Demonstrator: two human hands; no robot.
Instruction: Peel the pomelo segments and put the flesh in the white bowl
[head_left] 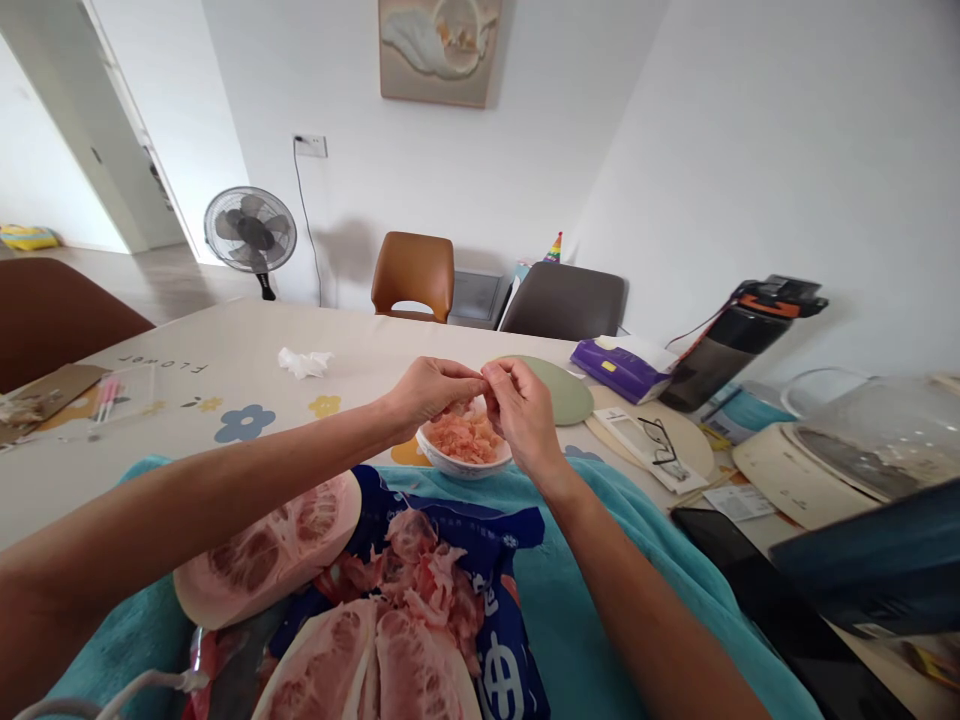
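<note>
My left hand and my right hand meet fingertip to fingertip above a white bowl. Both are closed in a pinch; what sits between the fingers is too small and hidden to make out. Loose pink pomelo flesh fills the bowl. Nearer to me, torn pomelo membranes are heaped on a dark blue plastic bag. A thick pomelo rind piece lies under my left forearm, cut side up. More hollowed pomelo rind rests at the front edge of view.
A teal towel lies beneath the bag. To the right are a green placemat, purple tissue pack, glasses, tilted dark bottle, cream appliance and black phone-like slab. A crumpled tissue lies left.
</note>
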